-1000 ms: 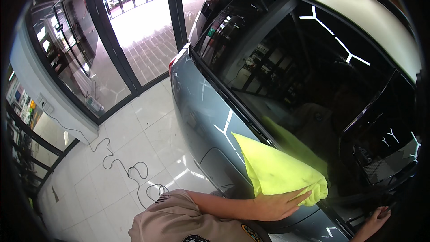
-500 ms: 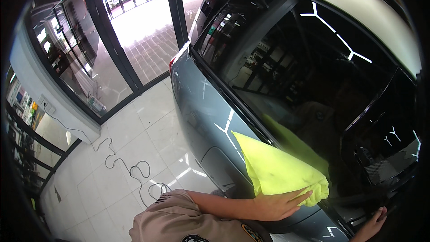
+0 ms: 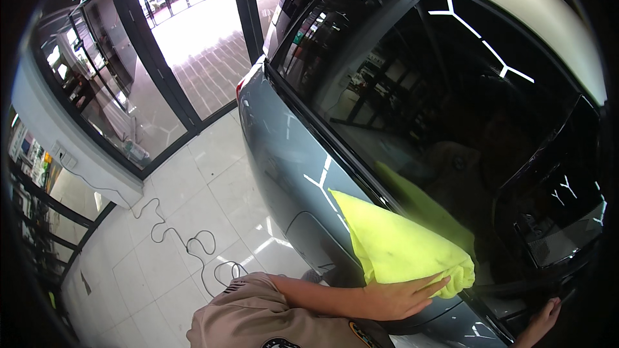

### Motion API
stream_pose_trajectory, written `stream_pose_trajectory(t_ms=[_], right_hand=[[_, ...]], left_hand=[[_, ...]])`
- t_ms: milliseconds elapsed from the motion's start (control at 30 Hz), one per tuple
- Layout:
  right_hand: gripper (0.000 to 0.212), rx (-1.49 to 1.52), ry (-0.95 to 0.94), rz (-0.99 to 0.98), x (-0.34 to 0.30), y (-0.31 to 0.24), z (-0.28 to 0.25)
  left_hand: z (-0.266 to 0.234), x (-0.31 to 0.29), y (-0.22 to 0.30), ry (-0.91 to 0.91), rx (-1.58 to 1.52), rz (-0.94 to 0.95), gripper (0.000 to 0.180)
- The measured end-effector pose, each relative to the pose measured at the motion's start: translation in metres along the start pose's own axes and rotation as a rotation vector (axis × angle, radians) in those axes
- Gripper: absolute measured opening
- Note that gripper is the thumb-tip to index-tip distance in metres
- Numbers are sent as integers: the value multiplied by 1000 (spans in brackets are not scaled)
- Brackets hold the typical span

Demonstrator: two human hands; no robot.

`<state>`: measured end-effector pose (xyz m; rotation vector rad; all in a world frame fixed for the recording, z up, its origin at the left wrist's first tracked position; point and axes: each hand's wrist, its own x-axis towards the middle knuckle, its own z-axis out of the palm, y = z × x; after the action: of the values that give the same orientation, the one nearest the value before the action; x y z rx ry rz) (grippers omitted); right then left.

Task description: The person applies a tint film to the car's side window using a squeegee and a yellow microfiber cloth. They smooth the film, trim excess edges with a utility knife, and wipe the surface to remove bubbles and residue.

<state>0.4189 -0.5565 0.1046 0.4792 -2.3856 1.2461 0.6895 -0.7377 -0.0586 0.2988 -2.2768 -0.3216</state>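
A bright yellow-green microfiber cloth (image 3: 403,241) is draped over the lower edge of the car's dark side window (image 3: 445,103), one corner hanging across the grey-blue body panel (image 3: 284,135). My left hand (image 3: 403,296) grips the cloth's bunched near end, the fingers lying over its fold. The cloth is mirrored in the glass. At the lower right, my right hand (image 3: 545,322) rests near the dark lower window edge with nothing seen in it; its fingers are partly extended and its palm side is mostly hidden.
A thin black cable (image 3: 161,224) winds over the white tiled floor (image 3: 187,187) from a wall socket (image 3: 64,154). Framed glass doors (image 3: 187,45) stand behind the car. The fuel flap (image 3: 316,238) is closed on the panel. A pale roof (image 3: 541,19) curves above the window.
The view has shifted slightly, so the car sits a little further left. My left hand and the cloth stay nearly in place; my right hand has barely shifted.
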Motion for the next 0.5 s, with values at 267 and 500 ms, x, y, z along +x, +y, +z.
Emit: stream_pose_trajectory(t_ms=[267, 500], right_hand=[[40, -207, 156, -123, -2, 8, 11], [32, 115, 17, 153, -8, 19, 12]], left_hand=[[-1, -5, 1, 0, 20, 16, 53], [-14, 6, -12, -224, 72, 258, 34]])
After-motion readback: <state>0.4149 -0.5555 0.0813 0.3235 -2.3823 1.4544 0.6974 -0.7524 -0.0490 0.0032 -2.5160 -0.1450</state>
